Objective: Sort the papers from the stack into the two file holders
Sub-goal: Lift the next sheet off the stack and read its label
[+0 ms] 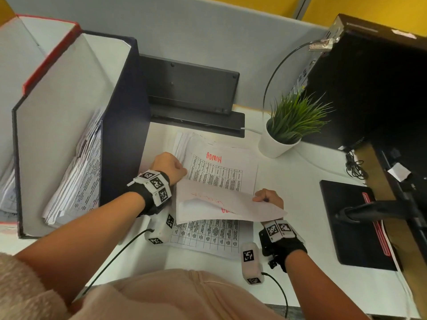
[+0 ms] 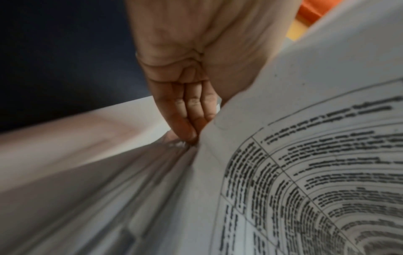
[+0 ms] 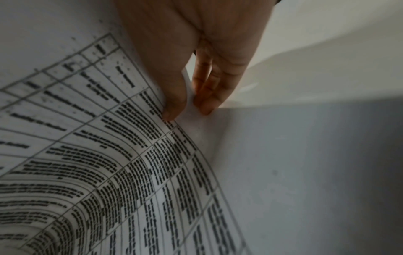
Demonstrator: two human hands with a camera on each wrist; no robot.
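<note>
White smooth desk [image 1: 300, 227] carries the stack [image 1: 221, 172]; both hands, left [image 1: 169, 166] and right [image 1: 269, 198], pinch one thin curling sheet [image 1: 221, 204].

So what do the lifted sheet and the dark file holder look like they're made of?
The lifted sheet looks like thin matte office paper: it bends between both hands and red writing shows through. The dark file holder seems to be rigid board with a navy covering and pale lining, though plastic is possible.
</note>
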